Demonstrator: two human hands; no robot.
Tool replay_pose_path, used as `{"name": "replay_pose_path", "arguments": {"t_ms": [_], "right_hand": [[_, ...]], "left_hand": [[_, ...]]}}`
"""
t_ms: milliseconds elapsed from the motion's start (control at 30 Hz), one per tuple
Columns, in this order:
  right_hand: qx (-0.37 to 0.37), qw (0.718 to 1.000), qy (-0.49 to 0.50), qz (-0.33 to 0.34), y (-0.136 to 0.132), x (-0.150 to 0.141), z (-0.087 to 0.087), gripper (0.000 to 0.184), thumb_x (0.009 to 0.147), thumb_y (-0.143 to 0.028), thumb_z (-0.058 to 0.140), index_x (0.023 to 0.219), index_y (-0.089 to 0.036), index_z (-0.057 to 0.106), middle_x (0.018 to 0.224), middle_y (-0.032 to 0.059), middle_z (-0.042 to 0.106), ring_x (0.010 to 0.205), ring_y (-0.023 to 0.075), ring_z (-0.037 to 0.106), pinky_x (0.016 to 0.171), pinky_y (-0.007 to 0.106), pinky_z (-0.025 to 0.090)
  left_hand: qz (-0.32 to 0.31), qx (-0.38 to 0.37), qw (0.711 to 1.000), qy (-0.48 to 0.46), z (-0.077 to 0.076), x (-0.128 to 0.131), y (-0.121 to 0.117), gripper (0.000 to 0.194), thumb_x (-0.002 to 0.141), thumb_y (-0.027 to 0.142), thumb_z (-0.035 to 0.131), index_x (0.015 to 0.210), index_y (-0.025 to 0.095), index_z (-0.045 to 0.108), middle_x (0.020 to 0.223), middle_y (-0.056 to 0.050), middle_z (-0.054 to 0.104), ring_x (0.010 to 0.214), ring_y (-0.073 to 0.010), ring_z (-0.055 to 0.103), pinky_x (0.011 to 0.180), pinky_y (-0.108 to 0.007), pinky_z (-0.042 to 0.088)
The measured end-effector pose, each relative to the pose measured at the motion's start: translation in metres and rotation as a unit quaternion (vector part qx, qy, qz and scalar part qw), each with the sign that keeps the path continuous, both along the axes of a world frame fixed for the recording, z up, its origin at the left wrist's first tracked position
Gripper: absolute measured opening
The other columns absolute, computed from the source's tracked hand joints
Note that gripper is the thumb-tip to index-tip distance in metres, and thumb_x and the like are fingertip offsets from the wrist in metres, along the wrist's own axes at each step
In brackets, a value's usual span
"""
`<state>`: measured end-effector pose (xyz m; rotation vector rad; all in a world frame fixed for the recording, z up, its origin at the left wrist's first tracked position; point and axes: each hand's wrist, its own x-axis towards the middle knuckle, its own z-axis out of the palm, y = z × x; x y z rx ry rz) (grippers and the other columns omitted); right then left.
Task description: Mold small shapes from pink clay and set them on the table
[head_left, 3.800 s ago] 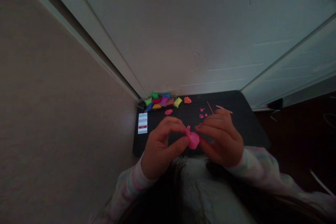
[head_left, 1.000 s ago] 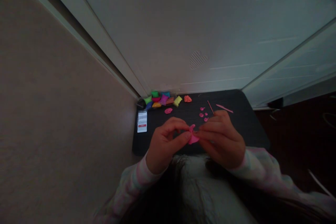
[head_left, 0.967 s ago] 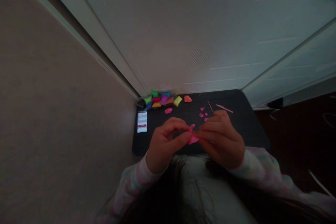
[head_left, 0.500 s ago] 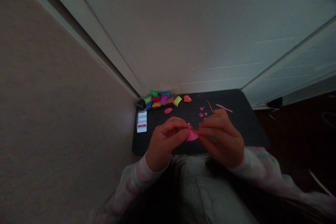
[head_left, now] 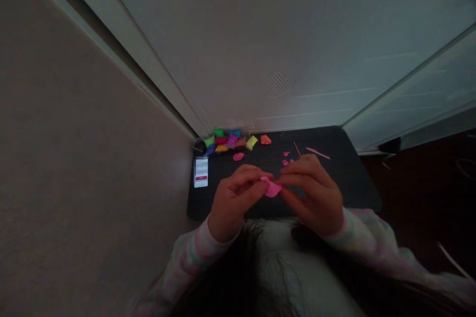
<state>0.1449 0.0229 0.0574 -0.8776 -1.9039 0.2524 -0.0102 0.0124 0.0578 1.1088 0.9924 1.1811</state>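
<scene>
Between my two hands, above the near part of the dark table, is a thin, flattened piece of pink modelling clay [head_left: 273, 188]. My left hand [head_left: 238, 197] pinches its left side between thumb and fingers. At its right edge, the fingertips of my right hand [head_left: 314, 195] close on the clay; part of the grip is hidden behind the fingers. Just beyond the right hand lie several small pink clay pieces [head_left: 285, 162], partly covered by it. A thin pink stick [head_left: 296, 148] and a pink modelling knife [head_left: 318, 153] rest farther right.
Colourful clay packets [head_left: 231, 140] are grouped at the table's back left, with a yellow packet [head_left: 252, 142] beside them. An orange clay lump [head_left: 265, 139] and a pink lump [head_left: 238, 157] lie nearby. A lit phone [head_left: 201, 172] is at the left edge. A white panel [head_left: 316, 94] rises behind the table [head_left: 349, 178].
The pink clay has been turned and tilted between my fingers, so its flat face shows more. My right hand has shifted slightly left and covers more of the small pieces.
</scene>
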Motion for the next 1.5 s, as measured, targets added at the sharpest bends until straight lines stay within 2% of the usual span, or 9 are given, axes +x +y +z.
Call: {"name": "replay_pose_path", "arguments": {"t_ms": [133,367,533,700,1067,1500], "right_hand": [[0.005,1.0,-0.009,0.006,0.001,0.0,0.001,0.013,0.072,-0.01,0.058,0.08,-0.021,0.058,0.077,0.002,0.059,0.071,0.0164,0.053,0.066,0.036,0.041],[-0.031,0.999,-0.002,0.022,0.0,0.0,0.005,0.01,0.072,-0.012,0.057,0.077,-0.02,0.059,0.076,0.0023,0.058,0.071,0.0162,0.053,0.065,0.034,0.043],[-0.037,0.999,0.005,0.025,-0.001,0.0,0.006,0.009,0.072,-0.013,0.057,0.076,-0.02,0.06,0.076,0.0026,0.059,0.071,0.0165,0.053,0.065,0.034,0.043],[-0.035,0.999,0.003,0.022,0.0,0.0,0.005,0.011,0.071,-0.01,0.058,0.078,-0.02,0.059,0.077,0.003,0.058,0.071,0.0165,0.053,0.064,0.034,0.043],[-0.038,0.999,-0.008,0.023,0.0,-0.001,0.006,0.01,0.071,-0.011,0.059,0.077,-0.019,0.059,0.077,0.0035,0.059,0.072,0.0169,0.053,0.065,0.035,0.043],[-0.05,0.998,-0.012,0.022,-0.001,-0.001,0.005,0.01,0.071,-0.012,0.058,0.077,-0.02,0.059,0.078,0.0035,0.059,0.073,0.0172,0.053,0.066,0.035,0.044]], "left_hand": [[0.023,0.02,0.999,0.009,0.0,-0.001,0.001,0.014,0.067,0.016,0.064,0.077,0.024,0.069,0.078,-0.001,0.058,0.076,-0.0133,0.051,0.067,-0.024,0.041],[0.002,0.018,0.999,0.027,0.006,-0.002,0.004,0.006,0.066,0.015,0.064,0.065,0.02,0.068,0.072,-0.001,0.058,0.072,-0.0135,0.053,0.07,-0.027,0.043],[0.005,0.011,1.0,-0.008,0.0,-0.001,0.002,0.004,0.067,0.017,0.064,0.067,0.019,0.067,0.073,-0.001,0.056,0.073,-0.0134,0.052,0.068,-0.026,0.042],[0.013,0.007,0.999,-0.048,-0.003,0.001,0.002,0.01,0.067,0.015,0.064,0.071,0.022,0.069,0.077,-0.001,0.058,0.076,-0.0129,0.053,0.068,-0.024,0.043],[0.034,0.075,0.996,-0.018,-0.004,0.0,0.002,0.014,0.068,0.012,0.064,0.071,0.024,0.069,0.074,0.001,0.058,0.074,-0.0121,0.053,0.068,-0.025,0.043],[0.043,0.1,0.994,-0.01,-0.006,0.0,0.003,0.017,0.067,0.014,0.065,0.077,0.027,0.069,0.077,0.001,0.059,0.078,-0.0119,0.054,0.071,-0.024,0.043]]}}
